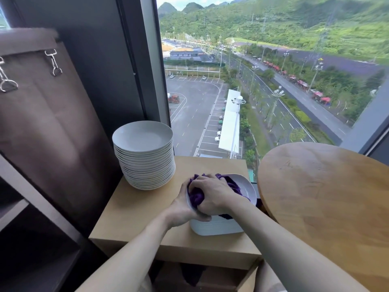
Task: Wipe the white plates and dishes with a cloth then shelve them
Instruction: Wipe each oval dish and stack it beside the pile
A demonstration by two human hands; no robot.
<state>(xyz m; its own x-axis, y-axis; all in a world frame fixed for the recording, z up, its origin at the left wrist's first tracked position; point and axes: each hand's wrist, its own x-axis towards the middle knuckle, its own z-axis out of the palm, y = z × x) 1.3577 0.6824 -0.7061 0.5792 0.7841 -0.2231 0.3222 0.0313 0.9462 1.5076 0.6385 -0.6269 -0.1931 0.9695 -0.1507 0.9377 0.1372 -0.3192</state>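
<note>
A tall stack of round white plates (145,157) stands at the back left of a low wooden cabinet top (139,218). A stack of square white dishes (216,226) sits at the front right of it. The top square dish (246,186) is tilted up, and my left hand (183,209) grips its near-left edge. My right hand (212,194) grips a bunched purple cloth (196,196) and presses it into that dish.
A round wooden table (328,199) is close on the right. A brown fabric shelf cover (48,123) with metal clips hangs on the left, with dark shelves (37,218) below it. A large window (263,70) lies straight ahead.
</note>
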